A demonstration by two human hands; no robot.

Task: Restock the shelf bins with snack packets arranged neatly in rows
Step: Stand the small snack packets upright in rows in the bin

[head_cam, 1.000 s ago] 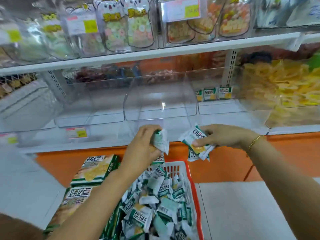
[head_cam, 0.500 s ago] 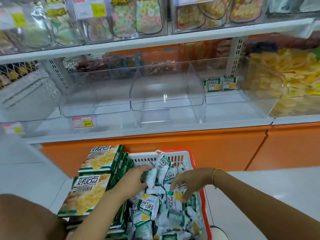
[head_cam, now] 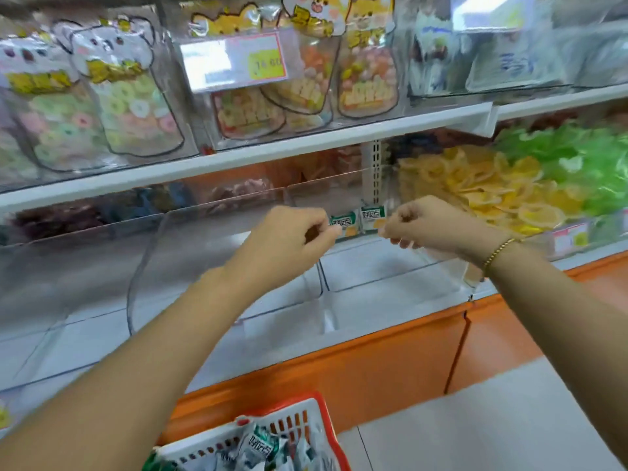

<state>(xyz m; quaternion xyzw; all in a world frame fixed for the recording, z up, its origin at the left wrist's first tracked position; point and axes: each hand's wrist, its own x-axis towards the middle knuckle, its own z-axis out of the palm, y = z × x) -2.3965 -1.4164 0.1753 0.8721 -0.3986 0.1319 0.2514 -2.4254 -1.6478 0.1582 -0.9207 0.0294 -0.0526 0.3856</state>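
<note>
Two bare hands are reaching into a clear shelf bin (head_cam: pixel 367 266) on the lower shelf. Standing upright against the bin's back edge are a left packet (head_cam: pixel 343 226) and a right packet (head_cam: pixel 372 217), side by side. They are green and white, with long axes vertical and faces turned outward.

The left hand (head_cam: pixel 292 239) is hanging just left of the pair, its curled fingertips meeting at the left packet's edge. The right hand (head_cam: pixel 431 222) is hanging just right of the pair, knuckles up, fingers also curled in. It is not possible to tell whether either hand is pinching a packet of its own.

Both hands are lying about equally near the row, which appears to be growing along the back edge. The upper shelf (head_cam: pixel 306 144) is overhanging the reach. Yellow fruit slices (head_cam: pixel 486 188) are filling the neighbouring bin to the right. Below the shelf's front edge, a red basket (head_cam: pixel 292 424) is holding more loose packets (head_cam: pixel 260 448).
</note>
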